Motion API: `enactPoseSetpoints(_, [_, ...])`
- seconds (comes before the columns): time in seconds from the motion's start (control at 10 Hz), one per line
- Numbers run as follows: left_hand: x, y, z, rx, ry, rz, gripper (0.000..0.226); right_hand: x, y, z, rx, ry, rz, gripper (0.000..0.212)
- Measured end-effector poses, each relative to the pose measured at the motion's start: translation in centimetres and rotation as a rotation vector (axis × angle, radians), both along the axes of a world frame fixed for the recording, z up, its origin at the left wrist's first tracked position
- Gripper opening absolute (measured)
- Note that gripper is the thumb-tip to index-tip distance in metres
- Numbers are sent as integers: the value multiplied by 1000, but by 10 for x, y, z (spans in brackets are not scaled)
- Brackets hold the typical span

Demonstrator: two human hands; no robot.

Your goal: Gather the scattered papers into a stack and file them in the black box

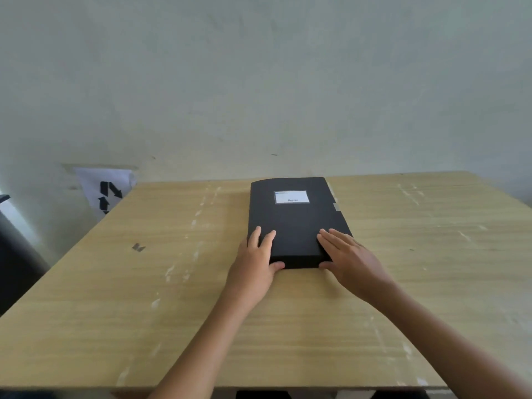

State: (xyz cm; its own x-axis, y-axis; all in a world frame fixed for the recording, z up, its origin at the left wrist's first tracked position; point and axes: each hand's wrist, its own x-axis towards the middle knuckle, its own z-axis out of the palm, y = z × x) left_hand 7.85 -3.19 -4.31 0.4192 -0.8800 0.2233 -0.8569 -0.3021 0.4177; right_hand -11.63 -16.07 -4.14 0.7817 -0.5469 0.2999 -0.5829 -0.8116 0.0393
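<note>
The black box [295, 220] lies flat and closed on the wooden table [172, 283], with a white label near its far end. My left hand [257, 262] grips its near left corner, fingers on the lid and thumb against the front edge. My right hand [349, 259] grips the near right corner the same way. A thin white paper edge [331, 191] shows along the box's right side. No loose papers are in view.
A white sheet with black arrows [108, 191] leans against the wall off the table's far left corner. A dark object [14, 254] stands at the left of the table. The wall rises just behind the table's far edge.
</note>
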Motion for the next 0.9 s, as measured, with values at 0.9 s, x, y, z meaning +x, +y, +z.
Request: enactPoseSetpoints(0.9, [-11,-87,49,234,-189,102,75,28,-59,33,237,-87,-193,73])
